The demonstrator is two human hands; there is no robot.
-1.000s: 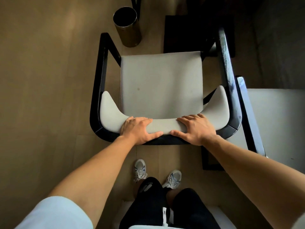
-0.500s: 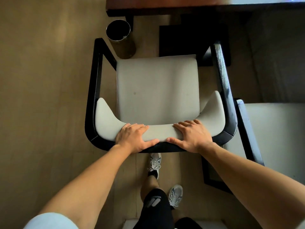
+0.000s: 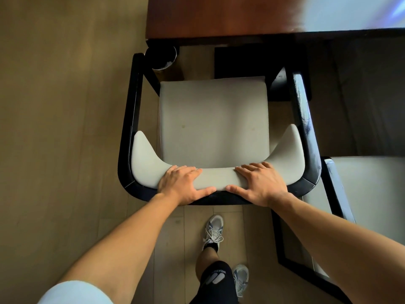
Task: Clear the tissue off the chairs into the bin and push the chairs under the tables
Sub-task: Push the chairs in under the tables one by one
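Both hands grip the padded backrest of the armchair (image 3: 213, 123) at the centre of the frame: the left hand (image 3: 183, 185) and the right hand (image 3: 260, 183) each lie palm-down over the top, fingers curled onto the cushion and thumbs hooked along the black rear rail, so each is closed on the chair back. The seat is bare, with no tissue visible on it, and its front edge sits just short of the wooden counter (image 3: 219, 16) across the top of the frame. The main risk lies at the upper left: the round bin (image 3: 161, 57) stands right against the chair's left armrest (image 3: 133, 102), partly under the counter's edge, so a straight push could knock it over or jam it and spill the white scraps inside. The armrests may also catch the counter's underside if they stand too high; clearance cannot be judged from here. At the right edge a second chair (image 3: 368, 194) sits close, and a skewed push could scrape the frames together.
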